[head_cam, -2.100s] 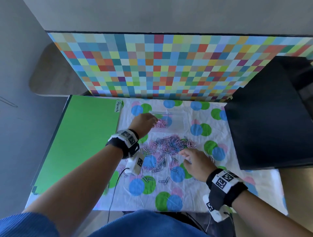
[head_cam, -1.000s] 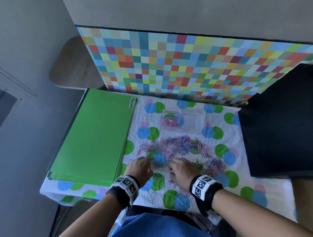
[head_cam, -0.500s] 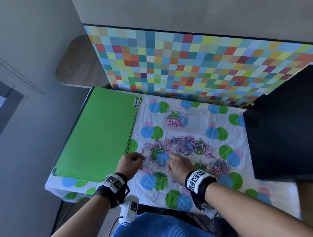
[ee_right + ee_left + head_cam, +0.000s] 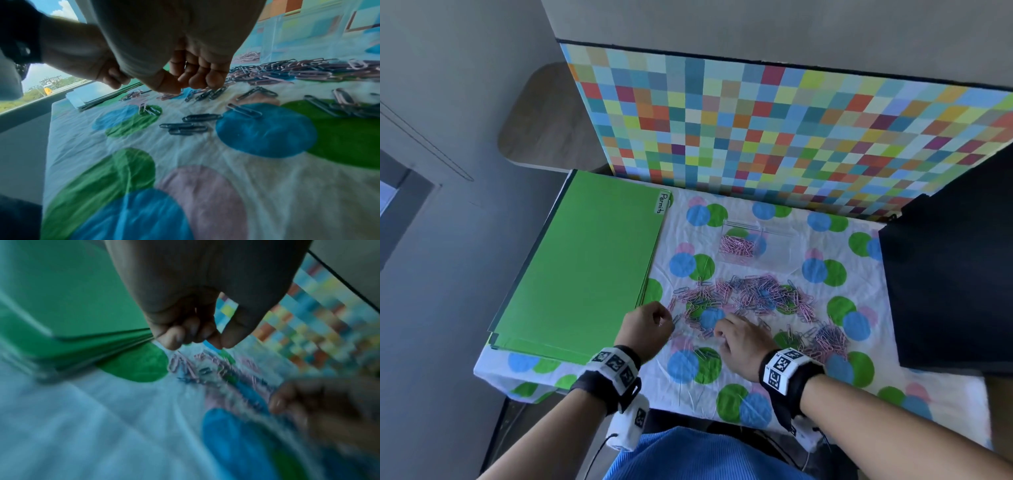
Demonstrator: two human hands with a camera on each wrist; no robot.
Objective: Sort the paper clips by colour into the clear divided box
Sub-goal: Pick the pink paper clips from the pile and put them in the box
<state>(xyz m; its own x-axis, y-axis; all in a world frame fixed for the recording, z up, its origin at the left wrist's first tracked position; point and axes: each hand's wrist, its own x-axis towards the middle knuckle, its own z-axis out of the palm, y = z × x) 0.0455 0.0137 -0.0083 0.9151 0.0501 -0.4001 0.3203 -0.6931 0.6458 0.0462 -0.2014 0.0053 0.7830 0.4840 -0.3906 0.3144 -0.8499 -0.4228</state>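
Head view: both hands work at the near edge of a loose heap of paper clips (image 4: 753, 298) on the spotted cloth (image 4: 688, 387) over the tabletop. Left hand (image 4: 645, 327) is curled, fingertips pinched together; whether it holds a clip, I cannot tell. Right hand (image 4: 743, 339) is curled too, fingertips among the clips. Beyond the heap sits the clear box (image 4: 756, 245), pink clips in its left compartment. Green folders (image 4: 585, 263) lie left.
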